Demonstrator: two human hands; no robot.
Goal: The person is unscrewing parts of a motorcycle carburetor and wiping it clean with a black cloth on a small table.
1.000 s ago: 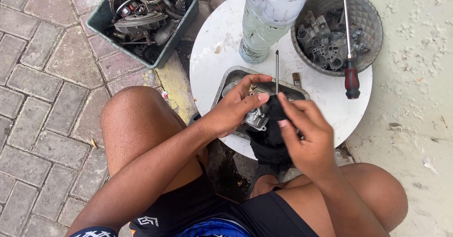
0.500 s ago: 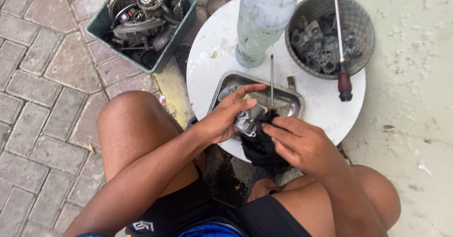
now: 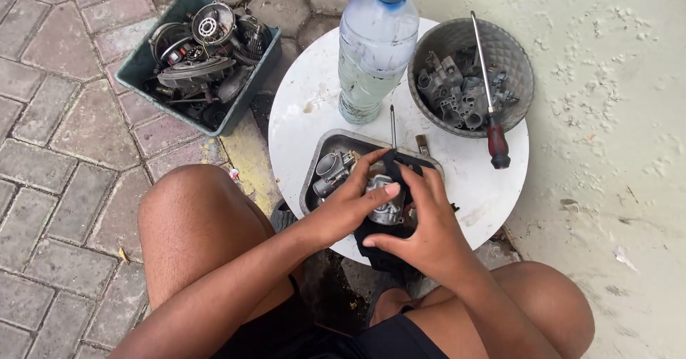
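- Both hands gripped a small grey metal part [image 3: 384,205], likely a carburettor, over the metal tray [image 3: 323,150] at the near edge of the round white tabletop [image 3: 307,102].
- The left hand [image 3: 343,205] had its fingers curled round the part's left side, thumb on top.
- The right hand [image 3: 421,227], a second before lifted with fingers spread above the part, had come down and now pressed a black cloth [image 3: 393,160] round its right side.
- The thin rod [image 3: 392,125] stood where it had been, just behind the tray.
- The part had not left its place; only the grip had closed, so the work looked like wiping or turning it in the cloth.
- Bottle [image 3: 371,52], basket of parts [image 3: 468,80], screwdriver [image 3: 488,95] and green bin [image 3: 200,59] lay untouched.
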